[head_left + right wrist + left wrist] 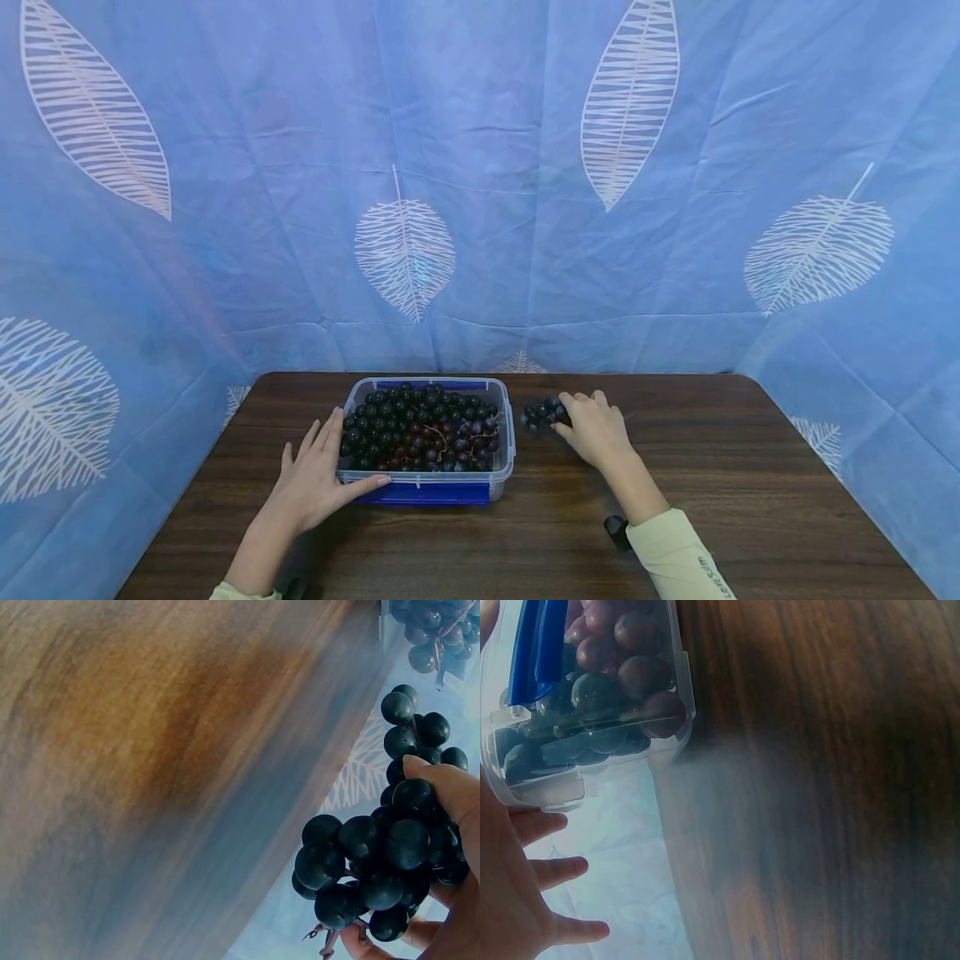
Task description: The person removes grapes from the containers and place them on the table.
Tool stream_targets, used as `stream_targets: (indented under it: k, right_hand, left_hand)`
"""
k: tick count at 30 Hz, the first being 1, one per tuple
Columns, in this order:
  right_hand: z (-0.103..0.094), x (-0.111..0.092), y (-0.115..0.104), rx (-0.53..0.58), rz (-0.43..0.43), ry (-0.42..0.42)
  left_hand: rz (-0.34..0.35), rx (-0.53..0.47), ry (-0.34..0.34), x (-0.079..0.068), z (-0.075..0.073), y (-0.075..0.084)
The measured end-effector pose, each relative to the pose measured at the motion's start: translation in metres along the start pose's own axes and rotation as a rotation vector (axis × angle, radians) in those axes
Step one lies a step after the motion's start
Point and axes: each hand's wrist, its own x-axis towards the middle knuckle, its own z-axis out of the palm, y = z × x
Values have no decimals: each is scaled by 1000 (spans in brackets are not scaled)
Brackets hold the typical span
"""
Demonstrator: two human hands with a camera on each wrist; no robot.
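A clear plastic container [501, 487] with blue latches stands on the table, filled with dark grapes [420, 425]; reddish ones with bare stems lie toward its front right. My left hand [311, 479] rests against the container's left front corner, fingers spread and straight along the side, thumb on the front rim. To the right of the container my right hand [596, 429] grips a bunch of black grapes [382, 855]. In the right wrist view the thumb presses on the grapes and the fingers curl beneath them; a short stem pokes out below.
The brown wooden table [750, 483] extends to both sides of the container. Behind it hangs a blue cloth [487, 250] printed with white leaves. A dark device [617, 532] is strapped at the right wrist.
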Motion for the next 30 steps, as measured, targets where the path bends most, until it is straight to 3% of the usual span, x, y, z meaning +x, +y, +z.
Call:
stream_targets:
  k: [30]
  right_hand:
    - [19,-5,4,16,50,-60]
  left_hand:
    - [-30,-22,-17,0,0,0]
